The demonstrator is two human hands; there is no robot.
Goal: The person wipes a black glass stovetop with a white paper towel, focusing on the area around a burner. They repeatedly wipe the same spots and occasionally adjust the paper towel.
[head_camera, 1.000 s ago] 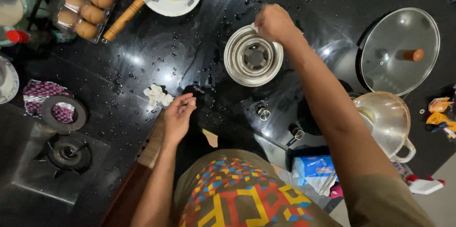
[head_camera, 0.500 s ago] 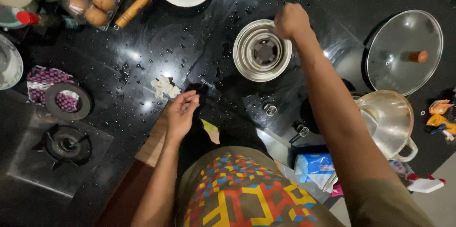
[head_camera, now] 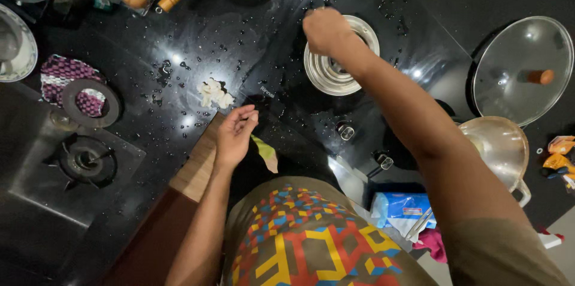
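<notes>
My right hand (head_camera: pixel 324 29) is closed in a fist over the steel burner ring (head_camera: pixel 341 55) on the wet black surface (head_camera: pixel 251 46). My left hand (head_camera: pixel 235 134), fingers loosely curled and holding nothing, rests near a crumpled white scrap (head_camera: pixel 214 94).

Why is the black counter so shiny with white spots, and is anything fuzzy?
Head view: overhead light glares white off the wet black countertop and water droplets; the right hand over the steel burner ring looks slightly blurred; the left corner is dark.
</notes>
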